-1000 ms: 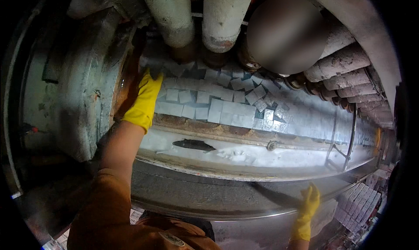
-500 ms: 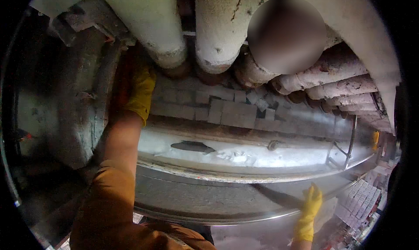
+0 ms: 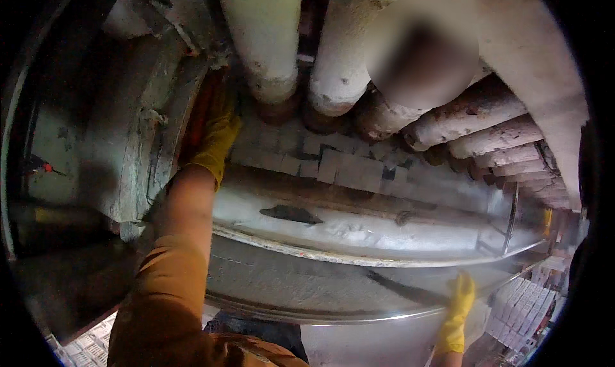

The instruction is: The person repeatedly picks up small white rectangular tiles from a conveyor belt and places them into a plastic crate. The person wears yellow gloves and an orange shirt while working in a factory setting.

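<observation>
My left hand point(image 3: 221, 136), in a yellow rubber glove, reaches far forward into a dark gap beside a rusty orange edge point(image 3: 197, 111). Its fingers are lost in shadow, so what they touch is hidden. Just to its right hangs a thick whitish pipe point(image 3: 266, 40). At the lower right, my right hand point(image 3: 460, 306), gloved in yellow too, lies with its fingers stretched out on the grey ledge point(image 3: 307, 284) of a long trough. Nothing shows in that hand. Between the hands, the trough channel point(image 3: 346, 229) carries a frosty white layer with a dark patch point(image 3: 289, 214) in it.
Several thick crusted pipes point(image 3: 500, 136) slant down overhead. Pale square blocks point(image 3: 359, 171) lie beneath them. A metal bracket point(image 3: 510, 220) crosses the trough at right. Something yellow point(image 3: 548, 220) is at its far end. Stacked pale packages point(image 3: 522, 309) stand at lower right.
The view has swung a little, with the pipes shifting right. My left hand stays in the same gap, and my right hand remains on the ledge.
</observation>
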`<state>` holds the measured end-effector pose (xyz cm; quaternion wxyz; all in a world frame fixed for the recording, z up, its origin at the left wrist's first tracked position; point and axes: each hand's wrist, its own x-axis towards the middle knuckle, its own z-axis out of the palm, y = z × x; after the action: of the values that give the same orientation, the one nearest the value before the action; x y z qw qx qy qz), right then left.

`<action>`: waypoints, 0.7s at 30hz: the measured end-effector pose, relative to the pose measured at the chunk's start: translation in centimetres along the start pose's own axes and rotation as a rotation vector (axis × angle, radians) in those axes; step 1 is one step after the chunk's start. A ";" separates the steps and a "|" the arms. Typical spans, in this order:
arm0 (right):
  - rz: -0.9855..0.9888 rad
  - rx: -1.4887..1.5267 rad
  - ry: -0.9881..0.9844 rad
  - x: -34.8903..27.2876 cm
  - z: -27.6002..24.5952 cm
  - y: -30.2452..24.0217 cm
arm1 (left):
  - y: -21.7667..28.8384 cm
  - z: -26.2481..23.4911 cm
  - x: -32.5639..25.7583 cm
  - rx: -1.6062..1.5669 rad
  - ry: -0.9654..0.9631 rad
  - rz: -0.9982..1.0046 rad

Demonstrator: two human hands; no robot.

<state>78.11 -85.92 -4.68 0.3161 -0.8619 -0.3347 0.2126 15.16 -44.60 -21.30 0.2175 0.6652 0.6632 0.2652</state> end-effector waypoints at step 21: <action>-0.099 -0.339 0.016 0.3 -6.8 1.6 | 16.3 -13.8 -20.7 0.389 -0.453 -0.267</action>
<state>82.92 -89.32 -0.99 0.1791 -0.8869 -0.4054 0.1303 19.27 -66.56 -1.62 0.2613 0.6435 0.7175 -0.0522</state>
